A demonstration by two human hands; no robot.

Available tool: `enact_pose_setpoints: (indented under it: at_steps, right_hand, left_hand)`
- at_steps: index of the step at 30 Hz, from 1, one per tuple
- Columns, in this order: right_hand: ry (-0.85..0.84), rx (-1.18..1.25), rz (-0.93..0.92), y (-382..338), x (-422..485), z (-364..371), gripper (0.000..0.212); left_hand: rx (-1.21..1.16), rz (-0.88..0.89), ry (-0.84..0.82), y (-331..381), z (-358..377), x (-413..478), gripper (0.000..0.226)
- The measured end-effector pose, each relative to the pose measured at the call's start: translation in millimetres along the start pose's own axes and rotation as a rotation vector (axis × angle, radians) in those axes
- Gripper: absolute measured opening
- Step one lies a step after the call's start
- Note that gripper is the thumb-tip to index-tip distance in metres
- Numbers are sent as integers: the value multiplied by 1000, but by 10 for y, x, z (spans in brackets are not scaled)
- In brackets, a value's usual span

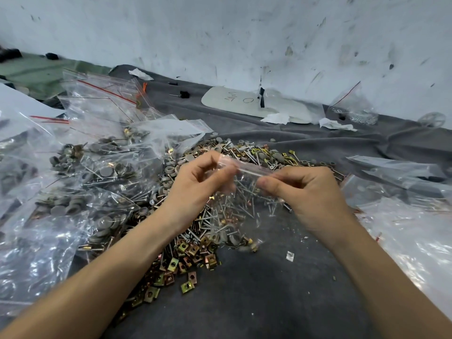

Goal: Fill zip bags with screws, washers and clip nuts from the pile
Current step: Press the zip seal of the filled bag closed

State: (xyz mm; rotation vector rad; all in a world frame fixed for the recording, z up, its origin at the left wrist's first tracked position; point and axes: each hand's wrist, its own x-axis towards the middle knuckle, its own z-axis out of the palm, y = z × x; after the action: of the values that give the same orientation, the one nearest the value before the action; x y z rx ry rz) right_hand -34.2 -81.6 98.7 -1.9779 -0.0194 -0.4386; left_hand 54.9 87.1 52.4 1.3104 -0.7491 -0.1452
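Note:
A clear zip bag (241, 204) hangs between both hands above the pile, with screws, grey washers and brass clip nuts inside it. My left hand (198, 182) pinches the bag's top strip at its left end. At the strip's right end, my right hand (305, 189) pinches it too. The pile (195, 245) of screws, washers and clip nuts spreads on the dark cloth under and behind the bag. Square clip nuts (181, 263) lie thick at the pile's near edge.
Several filled zip bags (73, 192) are heaped on the left. Empty clear bags (403, 216) lie on the right. A white board (247, 101) and crumpled paper (335, 124) lie near the scuffed white wall at the back. Dark cloth (256, 302) covers the near surface.

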Motion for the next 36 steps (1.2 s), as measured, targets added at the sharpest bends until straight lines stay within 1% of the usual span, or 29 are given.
enact_pose_setpoints:
  at_steps: [2, 3, 5, 7, 9, 13, 17, 19, 21, 23, 24, 25, 27, 28, 29, 31, 32, 34, 36]
  right_hand:
    - [-21, -66, -64, -9, 2, 35, 4]
    - [-40, -93, -90, -13, 3, 41, 5]
    - [-76, -120, -117, -24, -6, 44, 10]
    - [-108, -96, -103, -22, -18, 64, 11]
    - [-119, -34, -65, -5, -34, 96, 6]
    - [-80, -85, -64, 20, -42, 77, 4]
    - [25, -26, -67, -6, -43, -29, 5]
    - [32, 53, -46, -10, -29, -53, 16]
    - [-5, 175, 3, 3, 0, -34, 33]
    - [-24, 230, 64, 61, 48, 36, 45]
    - [-40, 216, 85, 83, 59, 92, 45]
    - [-64, 213, 96, 96, 65, 145, 41]
    - [-70, 323, 122, 115, 53, 219, 23]
    - [-39, 408, 142, 108, 42, 234, 16]
    - [13, 467, 154, 98, 21, 241, 14]
    - [96, 489, 142, 80, -10, 228, 13]
    - [100, 477, 134, 61, -22, 223, 13]
    - [57, 432, 124, -2, -24, 224, 15]
    - [-45, 396, 134, -105, 1, 224, 20]
  left_hand:
    - [21, 0, -38, -3, 22, -16, 13]
    - [2, -5, -50, -7, 27, -21, 17]
    - [-41, -16, -65, -14, 41, -20, 18]
    - [-73, -6, -83, -39, 43, -20, 18]
    - [-86, 18, -103, -70, 33, -36, 18]
    - [-78, 32, -117, -130, 46, -23, 22]
    - [-134, -7, -153, -132, 128, 68, 28]
    - [-161, -69, -101, -79, 164, 120, 29]
    - [-193, -110, -65, 43, 179, 191, 29]
    - [-203, -102, -103, 245, 207, 298, 32]
    - [-209, -89, -115, 374, 219, 353, 35]
    - [-220, -75, -116, 505, 230, 421, 38]
    - [-237, -66, -115, 732, 253, 532, 40]
    - [-201, -69, -126, 801, 256, 571, 38]
    - [-120, -76, -149, 828, 251, 580, 36]
    - [66, -124, -241, 807, 217, 506, 35]
    - [127, -163, -284, 769, 199, 433, 34]
    - [213, -196, -290, 717, 147, 290, 23]
    - [171, -220, -218, 748, 22, 198, 22]
